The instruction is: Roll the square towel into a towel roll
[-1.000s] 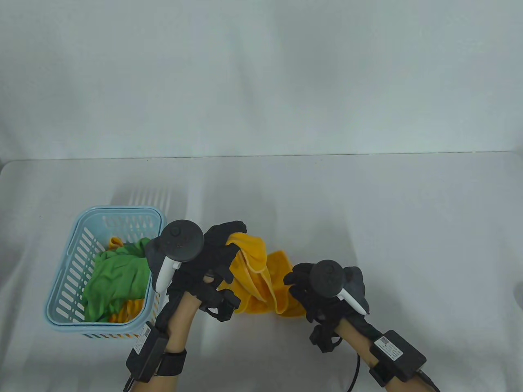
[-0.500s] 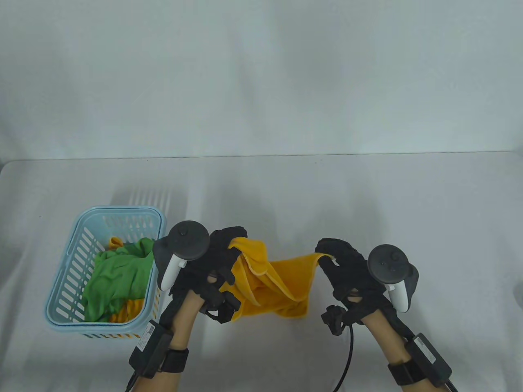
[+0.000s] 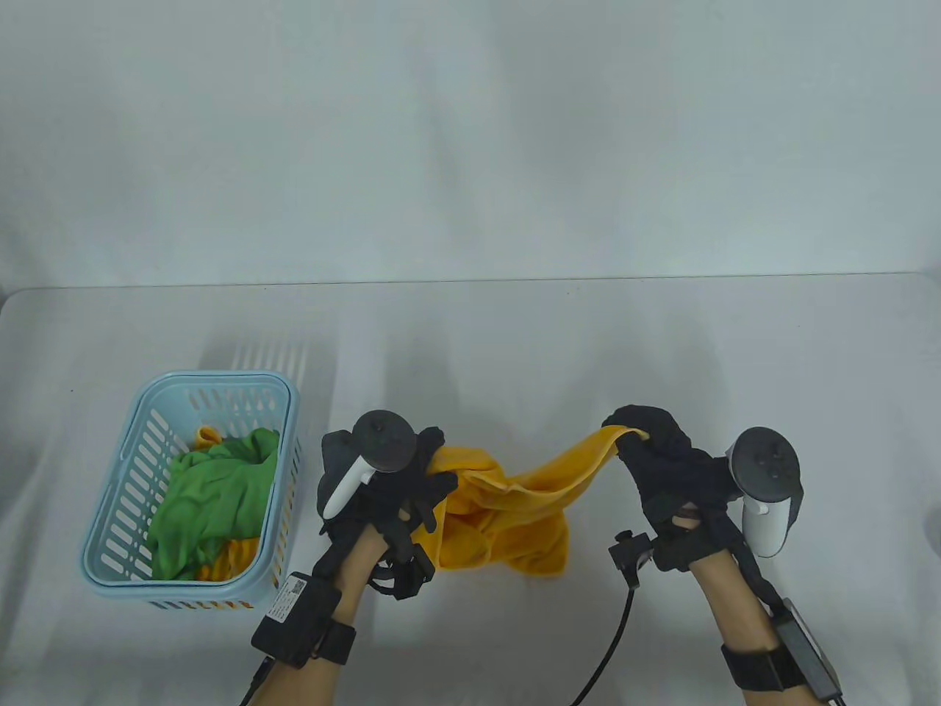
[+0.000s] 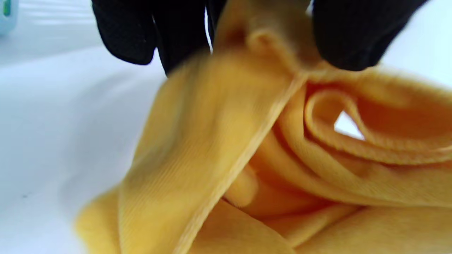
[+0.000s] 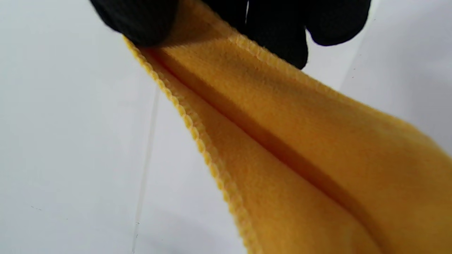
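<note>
Left hand (image 3: 397, 485), right hand (image 3: 665, 460) each pinch yellow towel (image 3: 526, 507); span runs left-right, sagging.

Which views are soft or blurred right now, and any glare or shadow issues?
Table view: sharp, even light, soft shadows behind the basket. Left wrist view: yellow towel and glove fingers smeared, too close to focus. Right wrist view: towel hem crisp near the top, blurring toward the lower right; no glare.

Yellow towel (image 4: 219, 148) blurred (left wrist view), folds hiding its lower corners.
</note>
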`<state>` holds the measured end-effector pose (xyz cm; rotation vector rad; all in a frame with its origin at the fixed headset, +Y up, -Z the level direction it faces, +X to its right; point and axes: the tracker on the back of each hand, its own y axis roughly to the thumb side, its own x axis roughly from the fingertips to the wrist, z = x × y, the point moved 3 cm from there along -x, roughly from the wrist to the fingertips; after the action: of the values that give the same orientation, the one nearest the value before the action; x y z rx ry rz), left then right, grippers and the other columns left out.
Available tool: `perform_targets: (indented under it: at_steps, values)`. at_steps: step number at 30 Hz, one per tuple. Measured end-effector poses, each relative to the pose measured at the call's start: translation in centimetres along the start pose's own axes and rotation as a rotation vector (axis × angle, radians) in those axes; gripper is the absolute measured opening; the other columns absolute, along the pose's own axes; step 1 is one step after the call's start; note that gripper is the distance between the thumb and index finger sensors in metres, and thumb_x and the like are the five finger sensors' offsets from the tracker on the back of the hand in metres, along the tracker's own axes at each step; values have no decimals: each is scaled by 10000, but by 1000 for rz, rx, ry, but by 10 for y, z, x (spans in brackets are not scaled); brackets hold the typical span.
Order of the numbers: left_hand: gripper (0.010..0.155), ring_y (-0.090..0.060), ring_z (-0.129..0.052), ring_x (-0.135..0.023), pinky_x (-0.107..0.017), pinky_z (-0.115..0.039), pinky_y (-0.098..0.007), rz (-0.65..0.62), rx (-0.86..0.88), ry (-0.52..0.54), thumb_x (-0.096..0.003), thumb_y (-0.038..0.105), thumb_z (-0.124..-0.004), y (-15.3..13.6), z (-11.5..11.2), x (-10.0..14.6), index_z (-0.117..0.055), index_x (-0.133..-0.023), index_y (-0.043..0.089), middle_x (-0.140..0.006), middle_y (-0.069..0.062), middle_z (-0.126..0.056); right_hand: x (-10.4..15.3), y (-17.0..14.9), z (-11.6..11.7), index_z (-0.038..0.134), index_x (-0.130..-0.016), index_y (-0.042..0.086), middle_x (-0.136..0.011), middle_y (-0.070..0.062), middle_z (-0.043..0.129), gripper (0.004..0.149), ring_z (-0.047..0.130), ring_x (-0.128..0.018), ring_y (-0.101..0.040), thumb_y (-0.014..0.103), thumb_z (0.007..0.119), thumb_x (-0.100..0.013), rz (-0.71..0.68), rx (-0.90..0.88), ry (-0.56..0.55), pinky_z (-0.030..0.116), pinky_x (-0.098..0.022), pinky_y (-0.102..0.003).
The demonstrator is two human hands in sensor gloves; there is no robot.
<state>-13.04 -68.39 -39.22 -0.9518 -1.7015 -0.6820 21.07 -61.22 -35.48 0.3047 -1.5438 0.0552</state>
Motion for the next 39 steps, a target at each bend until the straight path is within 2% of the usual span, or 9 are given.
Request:
perform_targets:
  at_steps: [6, 10, 18, 22, 27, 31, 39]
  values:
    - [798, -447, -651, -1020, -714, -597, -615, -19, -46, 24, -378, 516, -786, 4, 6, 4, -475, -1083, 308, -1146, -71, -485, -23, 36, 6, 759, -768, 365, -578, 30, 924, 390, 946, -506, -221, 390, 766, -378, 3, 98, 6, 748, -530, -510]
    - [774, -426, -630, -1034, -722, -588, -608, -50, -47, 25, -389, 483, -790, 9, 6, 5, -471, -1079, 341, -1151, -57, -469, -36, 62, 14, 775, -775, 393, -539, 24, 925, 393, 939, -460, -217, 368, 779, -383, 15, 190, 70, 751, -524, -509]
    - [772, -393, -641, -1040, -727, -598, -595, -100, -81, 90, -392, 458, -796, 19, 16, 10, -458, -1077, 345, -1151, -29, -470, -49, 130, 23, 809, -760, 402, -547, 24, 927, 379, 927, -482, -225, 360, 785, -385, -35, 313, 150, 735, -542, -520]
    - [748, -385, -657, -1035, -724, -607, -592, -104, -57, 123, -403, 450, -783, 18, 24, 14, -475, -1074, 337, -1147, -29, -487, -54, 160, 20, 824, -744, 418, -598, 35, 909, 376, 906, -548, -235, 348, 785, -377, -75, 364, 120, 707, -575, -529]
    - [736, -379, -675, -1028, -721, -616, -589, -102, -22, 148, -410, 441, -775, 15, 31, 17, -483, -1074, 317, -1140, -30, -508, -59, 194, 14, 845, -723, 427, -637, 42, 900, 375, 899, -593, -242, 330, 788, -365, -124, 341, 104, 694, -592, -535]
    - [737, -376, -679, -1028, -721, -617, -590, -104, -23, 143, -409, 440, -777, 15, 31, 16, -483, -1074, 317, -1138, -26, -516, -61, 204, 12, 845, -720, 430, -653, 46, 896, 374, 897, -607, -242, 326, 784, -367, -125, 316, 90, 691, -595, -535]
    - [731, -375, -685, -1026, -720, -619, -591, -115, -62, 111, -405, 443, -783, 21, 19, 14, -501, -1069, 326, -1132, -20, -541, -61, 202, 15, 848, -713, 433, -698, 57, 889, 372, 894, -646, -244, 322, 782, -364, -110, 306, 125, 691, -598, -534]
